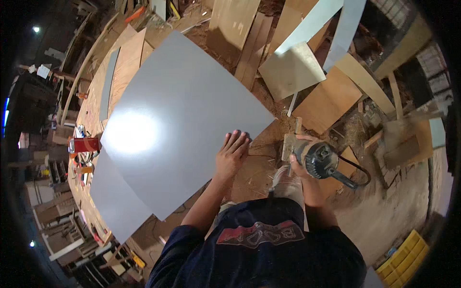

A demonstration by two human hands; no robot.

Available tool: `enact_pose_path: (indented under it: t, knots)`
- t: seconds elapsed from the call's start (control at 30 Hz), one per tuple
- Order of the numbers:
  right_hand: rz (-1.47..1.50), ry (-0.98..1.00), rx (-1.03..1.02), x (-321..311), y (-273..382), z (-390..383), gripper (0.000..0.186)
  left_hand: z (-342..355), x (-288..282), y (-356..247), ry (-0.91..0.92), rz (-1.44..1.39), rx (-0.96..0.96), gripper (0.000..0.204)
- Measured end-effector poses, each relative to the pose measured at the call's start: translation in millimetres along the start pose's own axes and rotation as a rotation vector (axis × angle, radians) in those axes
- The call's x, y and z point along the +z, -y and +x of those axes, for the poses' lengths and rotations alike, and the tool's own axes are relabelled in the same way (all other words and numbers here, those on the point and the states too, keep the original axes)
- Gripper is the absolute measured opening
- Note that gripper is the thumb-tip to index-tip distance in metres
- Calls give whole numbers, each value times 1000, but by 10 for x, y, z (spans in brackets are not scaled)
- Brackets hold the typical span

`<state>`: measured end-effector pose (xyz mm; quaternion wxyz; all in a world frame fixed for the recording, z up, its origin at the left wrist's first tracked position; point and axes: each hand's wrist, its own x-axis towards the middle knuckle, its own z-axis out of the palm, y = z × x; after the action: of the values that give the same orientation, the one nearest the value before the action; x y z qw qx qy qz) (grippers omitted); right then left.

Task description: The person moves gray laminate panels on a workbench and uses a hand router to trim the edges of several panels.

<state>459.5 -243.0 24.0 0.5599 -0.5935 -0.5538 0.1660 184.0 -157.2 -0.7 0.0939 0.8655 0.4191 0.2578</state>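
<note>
Grey sheet (197,91) is the largest thing in view: a broad, thin, flat panel with a smooth, faintly glossy face. Its tone is an even cool grey, except toward the left, where a lamp's reflection burns out to a wide white patch that fades softly at its rim. The long edges look bowed through the fisheye lens, and one corner points right, toward the power tool. It lies in front of the person and to the left, partly covering a second grey sheet (117,201) at the lower left. Wooden tabletop (92,108) shows along its left side, with a red object (84,144) just beside the edge.

The left grip (232,154) is spread flat, palm down, near the sheet's lower right edge, fingers extended and closed around nothing. The right grip (298,168) is wrapped around the handheld power tool (318,157), which has a dark, dusty body, a flat base plate and a black cord (366,178). The tool is held off the sheet, near its right corner.
</note>
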Motion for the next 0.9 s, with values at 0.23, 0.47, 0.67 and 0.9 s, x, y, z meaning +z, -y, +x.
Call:
enact_pose_path:
  t: [0.23, 0.47, 0.67, 0.9]
  knots:
    - [395, 326, -46, -180, -463, 977, 60, 945, 445, -393, 68, 69, -76, 22]
    - [673, 586, -178, 172, -800, 1284, 48, 1000, -361, 1095, -298, 209, -565, 34]
    - [662, 762, -299, 400, -890, 1335, 53, 686, -790, 1814, -140, 476, -802, 81]
    - [603, 766, -373, 499, -878, 1411, 55, 748, -720, 1835, -116, 495, -831, 85]
